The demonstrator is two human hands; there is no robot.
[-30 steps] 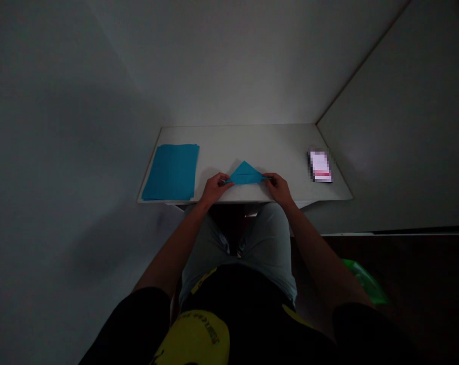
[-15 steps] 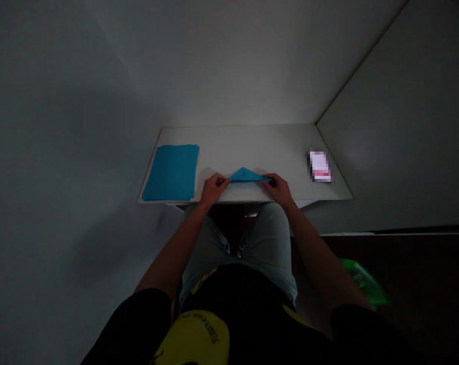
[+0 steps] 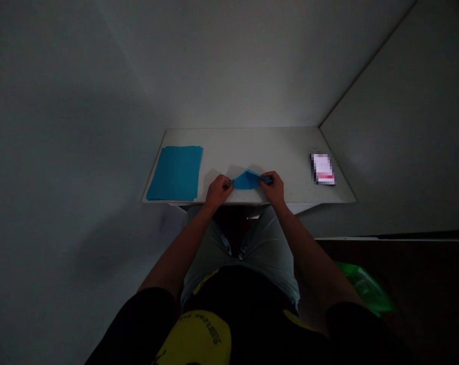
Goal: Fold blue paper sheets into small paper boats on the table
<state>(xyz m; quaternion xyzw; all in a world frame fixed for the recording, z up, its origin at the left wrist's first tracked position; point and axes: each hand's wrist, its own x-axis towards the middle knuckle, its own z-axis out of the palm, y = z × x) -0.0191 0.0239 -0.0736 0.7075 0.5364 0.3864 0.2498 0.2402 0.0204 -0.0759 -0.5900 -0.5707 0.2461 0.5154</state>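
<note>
My left hand (image 3: pixel 219 191) and my right hand (image 3: pixel 273 187) pinch opposite ends of a folded piece of blue paper (image 3: pixel 246 180), near the front edge of the white table (image 3: pixel 252 147). The paper is bent and raised between my fingers, its exact fold partly hidden by them. A stack of blue paper sheets (image 3: pixel 175 173) lies flat to the left of my left hand, out of reach of my fingertips.
A small pixelated white and pink card or phone (image 3: pixel 322 169) lies at the table's right end. Pale walls meet behind the table. My knees are under its front edge. A green plastic item (image 3: pixel 366 286) lies on the dark floor at lower right.
My hands have moved closer together. The blue paper between them has gone from a flat, wide triangle to a narrower, bent shape. The view has shifted slightly.
</note>
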